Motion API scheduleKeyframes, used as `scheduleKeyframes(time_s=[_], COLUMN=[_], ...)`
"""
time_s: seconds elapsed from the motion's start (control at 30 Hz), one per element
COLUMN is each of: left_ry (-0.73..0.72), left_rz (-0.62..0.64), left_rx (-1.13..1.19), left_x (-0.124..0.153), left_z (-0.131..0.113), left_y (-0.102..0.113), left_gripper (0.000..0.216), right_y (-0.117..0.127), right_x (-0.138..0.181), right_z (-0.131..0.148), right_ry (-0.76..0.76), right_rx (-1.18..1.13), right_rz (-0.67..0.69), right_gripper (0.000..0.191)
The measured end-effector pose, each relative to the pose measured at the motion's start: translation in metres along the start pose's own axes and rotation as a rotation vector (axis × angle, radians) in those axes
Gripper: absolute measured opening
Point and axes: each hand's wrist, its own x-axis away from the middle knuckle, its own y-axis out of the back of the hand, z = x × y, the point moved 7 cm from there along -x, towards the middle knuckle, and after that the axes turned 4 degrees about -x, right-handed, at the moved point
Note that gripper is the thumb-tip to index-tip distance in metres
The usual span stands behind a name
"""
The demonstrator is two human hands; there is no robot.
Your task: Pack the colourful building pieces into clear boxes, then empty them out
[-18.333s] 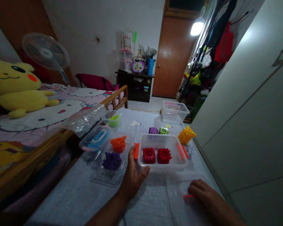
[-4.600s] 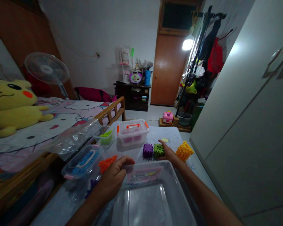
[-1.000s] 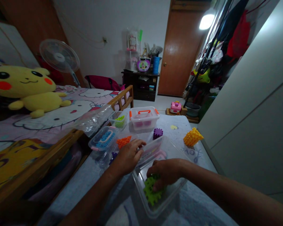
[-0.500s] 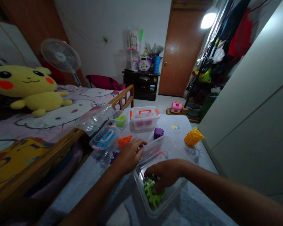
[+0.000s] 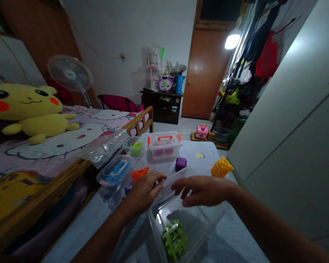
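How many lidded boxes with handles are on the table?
2: the orange-handled box at the far end, and the white-handled box nearer, on the left.

The clear plastic box stands open-topped. A green openwork cube rests inside, toward its near corner.
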Motion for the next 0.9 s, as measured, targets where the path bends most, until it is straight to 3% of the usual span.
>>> scheduleKeyframes(time_s=[0.07,0.17,0.27,0.4,0.5,0.57,0.77,0.9], left_ry=[-0.006,-0.023,-0.054,-0.087,-0.114,-0.130,-0.064,0.027], left_rz=[0.031,0.076,0.142,0.228,0.275,0.296,0.253,0.137], left_rx=[0.034,0.096,0.144,0.167,0.188,0.207,0.382,0.480], left_x=[-0.002,-0.006,-0.015,-0.033,-0.046,-0.053,-0.065,-0.059], left_z=[-0.001,-0.004,-0.008,-0.012,-0.014,-0.016,-0.015,-0.004], left_y=[0.001,-0.001,-0.008,-0.016,-0.021,-0.024,-0.031,-0.031], left_gripper=[0.028,0.029,0.030,0.030,0.030,0.029,0.024,0.030], right_y=[0.037,0.085,0.106,0.100,0.091,0.087,0.079,0.073], right_x=[0.012,0.018,0.009,-0.023,-0.046,-0.059,-0.075,-0.076], right_z=[-0.005,-0.040,-0.090,-0.130,-0.141,-0.142,-0.144,-0.142], right_ry=[0.063,0.034,-0.098,-0.115,-0.081,-0.051,-0.005,0.030], right_rx=[-0.101,-0.180,-0.128,-0.022,0.020,0.071,0.125,0.125], right_rz=[-0.181,-0.477,-0.677,-0.649,-0.599,-0.566,-0.566,-0.607], right_gripper=[0.043,0.034,0.035,0.068,0.099,0.109,0.106,0.103])
